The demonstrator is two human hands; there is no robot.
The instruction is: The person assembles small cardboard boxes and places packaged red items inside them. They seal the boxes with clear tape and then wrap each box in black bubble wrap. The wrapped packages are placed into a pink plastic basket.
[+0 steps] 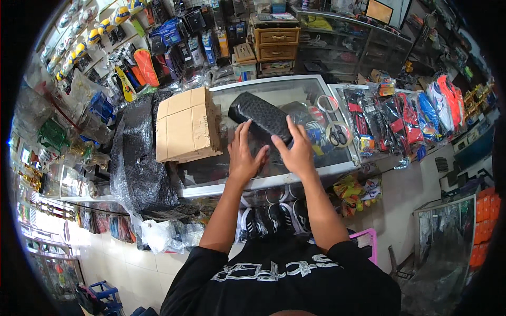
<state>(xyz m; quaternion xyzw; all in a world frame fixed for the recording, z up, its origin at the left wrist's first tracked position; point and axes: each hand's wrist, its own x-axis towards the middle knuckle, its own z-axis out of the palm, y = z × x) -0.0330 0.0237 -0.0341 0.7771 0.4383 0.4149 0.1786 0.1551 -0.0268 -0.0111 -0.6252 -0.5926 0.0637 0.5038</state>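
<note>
Worktop (274, 180) front edge is nearest, with some bare glass between it and the bundle. Left hand (243, 155): grip spread, empty, fingertips at the bundle's near long side, contact unclear. Right hand (298, 150): thumb and fingers parted over the near-right end; can't tell if it has hold. Black wrapped bundle (259, 112) sits mid-worktop, long axis diagonal, near-right to far-left. Cardboard (182, 126) limits left, scissors (338, 136) right.

You wore a black fabric T-shirt (295, 295) with short, loose sleeves (190, 271) and blocky white outlined lettering (255, 272) across the front; your forearms (320, 208) and fingers (243, 131) were bare.
</note>
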